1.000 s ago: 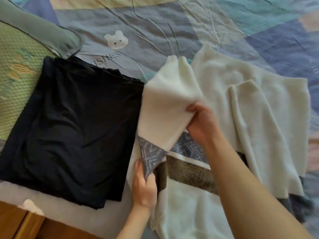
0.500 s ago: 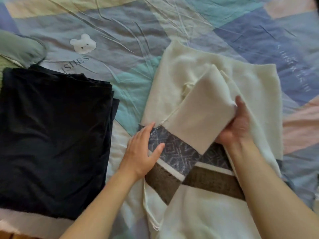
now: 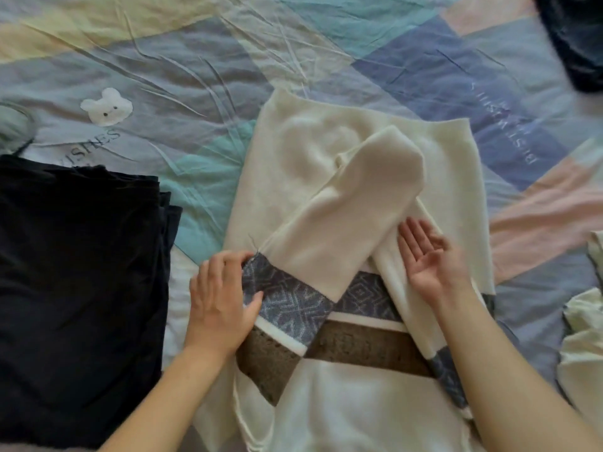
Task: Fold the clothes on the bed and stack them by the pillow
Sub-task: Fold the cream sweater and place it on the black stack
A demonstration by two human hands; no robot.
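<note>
Covering most of the view, the bed point(image 3: 202, 76) wears a wrinkled patchwork sheet of blue, teal, yellow and pink, printed with a small white bear point(image 3: 106, 106). On its left side lies a dark folded garment point(image 3: 75, 272), flat and seemingly finished; a sliver of the grey-green pillow point(image 3: 13, 125) shows at the left edge just beyond it. Another dark garment point(image 3: 574, 40) sits in the far right corner, and pale cloth point(image 3: 584, 337) lies bunched at the right edge, apparently still waiting.

In the middle lies the cream sweater point(image 3: 293, 177), with its grey-patterned and brown bands, spread flat on the bed. Both sleeves are brought inward and cross over the body, the left sleeve point(image 3: 346, 216) lying on top.

The left hand point(image 3: 222, 301) rests on the sweater's left fold, fingers bent at the patterned edge and thumb laid across it; whether it pinches or merely presses the cloth I cannot tell. The right hand point(image 3: 427, 256) is turned palm-up and open beside the crossed sleeves, holding nothing.

By my reading, the sleeve-folding step is about done. The next move likely calls for smoothing the sleeves, then folding the body end to end, keeping both tucked, before carrying it over to the dark folded garment near the pillow.
</note>
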